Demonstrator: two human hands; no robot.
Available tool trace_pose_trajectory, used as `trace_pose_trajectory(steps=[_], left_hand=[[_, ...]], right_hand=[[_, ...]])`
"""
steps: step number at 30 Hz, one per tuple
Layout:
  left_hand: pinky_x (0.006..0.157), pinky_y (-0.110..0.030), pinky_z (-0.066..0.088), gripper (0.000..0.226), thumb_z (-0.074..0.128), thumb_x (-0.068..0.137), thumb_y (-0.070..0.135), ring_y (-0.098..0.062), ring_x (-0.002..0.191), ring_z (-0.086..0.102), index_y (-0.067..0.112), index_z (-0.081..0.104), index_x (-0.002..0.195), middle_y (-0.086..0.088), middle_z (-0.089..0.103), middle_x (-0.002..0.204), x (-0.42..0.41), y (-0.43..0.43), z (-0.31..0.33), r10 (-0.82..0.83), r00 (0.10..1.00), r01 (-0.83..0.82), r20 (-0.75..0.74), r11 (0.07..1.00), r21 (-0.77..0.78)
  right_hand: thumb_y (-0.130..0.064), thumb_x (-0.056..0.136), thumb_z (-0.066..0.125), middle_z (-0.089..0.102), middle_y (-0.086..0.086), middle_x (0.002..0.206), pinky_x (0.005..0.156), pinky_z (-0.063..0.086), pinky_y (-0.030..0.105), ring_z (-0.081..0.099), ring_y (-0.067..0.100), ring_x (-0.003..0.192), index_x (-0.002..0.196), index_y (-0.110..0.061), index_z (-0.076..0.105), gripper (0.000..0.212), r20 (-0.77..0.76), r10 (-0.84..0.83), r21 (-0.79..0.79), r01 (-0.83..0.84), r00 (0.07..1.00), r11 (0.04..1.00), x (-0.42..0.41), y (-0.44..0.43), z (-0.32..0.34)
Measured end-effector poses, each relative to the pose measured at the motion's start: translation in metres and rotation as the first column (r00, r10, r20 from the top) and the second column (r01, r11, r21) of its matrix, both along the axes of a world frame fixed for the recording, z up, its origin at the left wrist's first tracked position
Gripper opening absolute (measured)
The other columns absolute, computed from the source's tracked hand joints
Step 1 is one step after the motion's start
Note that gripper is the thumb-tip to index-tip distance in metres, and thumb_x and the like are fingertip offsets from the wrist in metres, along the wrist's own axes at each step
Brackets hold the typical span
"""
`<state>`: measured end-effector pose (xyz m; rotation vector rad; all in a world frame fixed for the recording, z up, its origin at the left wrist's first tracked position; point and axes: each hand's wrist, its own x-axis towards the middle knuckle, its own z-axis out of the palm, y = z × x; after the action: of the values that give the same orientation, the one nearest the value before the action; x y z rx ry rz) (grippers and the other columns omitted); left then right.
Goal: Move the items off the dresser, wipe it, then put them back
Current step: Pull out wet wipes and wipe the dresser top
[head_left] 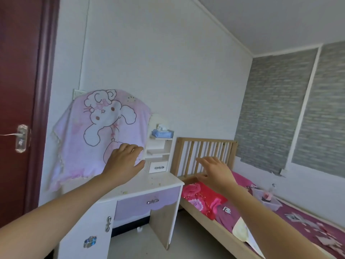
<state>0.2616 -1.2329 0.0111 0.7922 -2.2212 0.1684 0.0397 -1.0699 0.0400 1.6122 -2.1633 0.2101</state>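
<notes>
A white dresser [160,181] with a lilac drawer stands against the wall, its top speckled with small crumbs. A pink cartoon blanket [104,131] hangs over its mirror. A blue tissue pack [162,133] lies on the upper side shelf, above a small white drawer [157,166]. My left hand [124,161] hovers over the dresser top in front of the blanket, fingers apart, holding nothing. My right hand [214,171] floats to the right, in front of the bed's headboard, fingers spread and empty.
A wooden bed [203,150] with slatted headboard stands right of the dresser, with a red floral pillow [201,197] and several small items on the purple cover. A dark red door [16,109] is at the left. Bare floor lies in front of the dresser.
</notes>
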Motion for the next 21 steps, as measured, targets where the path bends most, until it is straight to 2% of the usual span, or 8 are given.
trace_pose_trajectory(steps=[4,7,9,14,15,18,21], left_hand=[[0.098,-0.033,0.031,0.094,-0.001,0.062,0.061,-0.02,0.129,0.034,0.018,0.039,0.136,0.004,0.044,0.138,-0.059,-0.028,0.024,0.067,0.996,-0.069,0.058,0.997,0.043],[0.101,-0.032,0.029,0.066,0.019,0.084,0.052,-0.02,0.131,0.031,0.019,0.036,0.138,0.004,0.04,0.141,-0.112,-0.045,0.03,0.096,0.993,-0.1,0.074,0.993,0.062],[0.101,-0.032,0.03,0.054,0.029,0.091,0.046,-0.02,0.129,0.032,0.018,0.037,0.137,0.004,0.041,0.14,-0.149,-0.057,0.022,0.076,0.992,-0.085,0.105,0.993,0.078],[0.099,-0.031,0.029,0.085,0.004,0.069,0.06,-0.019,0.128,0.032,0.02,0.038,0.136,0.005,0.041,0.139,-0.236,-0.081,0.009,0.089,0.983,-0.1,0.162,0.993,0.061],[0.1,-0.031,0.029,0.083,0.006,0.07,0.059,-0.019,0.129,0.032,0.019,0.039,0.136,0.005,0.042,0.139,-0.252,-0.085,0.007,0.101,0.983,-0.111,0.155,0.992,0.061],[0.101,-0.032,0.027,0.053,0.031,0.092,0.047,-0.019,0.13,0.031,0.019,0.037,0.137,0.004,0.041,0.141,-0.301,-0.098,0.005,0.143,0.979,-0.152,0.149,0.987,0.056],[0.103,-0.033,0.027,0.048,0.04,0.095,0.037,-0.02,0.131,0.03,0.018,0.036,0.138,0.003,0.04,0.142,-0.344,-0.112,0.013,0.182,0.974,-0.191,0.133,0.98,0.058]], right_hand=[[-0.04,0.093,0.043,0.033,-0.001,0.146,0.112,0.022,0.038,0.025,0.019,0.136,0.143,-0.025,0.025,0.055,-0.067,0.028,0.022,-0.027,0.997,0.999,-0.055,-0.036,0.023],[-0.042,0.094,0.041,0.031,-0.002,0.147,0.112,0.021,0.037,0.023,0.017,0.138,0.143,-0.026,0.024,0.054,-0.084,0.032,0.017,-0.031,0.996,0.999,-0.105,-0.051,0.023],[-0.041,0.095,0.04,0.03,-0.001,0.148,0.113,0.02,0.037,0.022,0.017,0.138,0.144,-0.026,0.022,0.054,-0.069,0.024,0.044,-0.021,0.997,0.999,-0.14,-0.058,0.014],[-0.04,0.095,0.041,0.031,-0.002,0.148,0.112,0.022,0.036,0.024,0.017,0.137,0.144,-0.025,0.023,0.054,-0.038,0.025,0.024,-0.025,0.999,0.999,-0.234,-0.087,-0.002],[-0.04,0.095,0.041,0.031,-0.001,0.148,0.112,0.022,0.036,0.023,0.018,0.138,0.144,-0.025,0.024,0.054,-0.041,0.031,0.024,-0.03,0.999,0.999,-0.253,-0.093,-0.005],[-0.041,0.095,0.04,0.031,0.0,0.148,0.111,0.023,0.038,0.023,0.019,0.138,0.143,-0.024,0.024,0.054,-0.054,0.072,0.037,-0.07,0.996,0.997,-0.309,-0.117,-0.005],[-0.04,0.095,0.039,0.029,0.002,0.148,0.111,0.022,0.038,0.022,0.021,0.138,0.143,-0.023,0.025,0.053,-0.085,0.122,0.065,-0.117,0.989,0.991,-0.358,-0.146,0.008]])
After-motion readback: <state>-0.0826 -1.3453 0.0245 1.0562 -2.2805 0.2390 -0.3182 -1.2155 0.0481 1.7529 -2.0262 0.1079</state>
